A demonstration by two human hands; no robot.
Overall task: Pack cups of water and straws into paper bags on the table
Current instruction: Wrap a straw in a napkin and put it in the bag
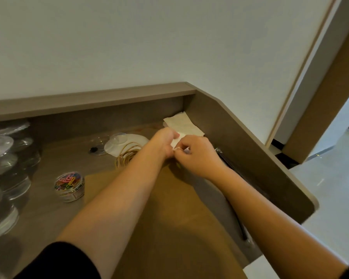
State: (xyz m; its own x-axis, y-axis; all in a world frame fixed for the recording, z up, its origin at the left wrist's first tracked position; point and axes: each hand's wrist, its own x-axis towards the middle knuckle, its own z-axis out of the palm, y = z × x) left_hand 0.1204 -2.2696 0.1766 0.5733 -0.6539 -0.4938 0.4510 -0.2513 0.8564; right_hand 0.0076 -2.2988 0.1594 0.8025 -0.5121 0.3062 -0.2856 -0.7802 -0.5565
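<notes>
Clear round tub point(69, 186) holds coloured paper clips, label unreadable; left hand point(165, 144) and right hand point(195, 156) pinch white napkin point(182, 125).

left arm point(109, 198): bare forearm, black sleeve at elbow | right arm point(270, 208): bare, dark sleeve edge at frame corner

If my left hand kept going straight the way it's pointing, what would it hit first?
Most likely the stack of white napkins lying just beyond the left hand, which already pinches white paper; behind them stands the desk's back wall. Depth is hard to judge.

Brown table point(48, 200) carries clip tub point(69, 186), napkins point(182, 124).
</notes>
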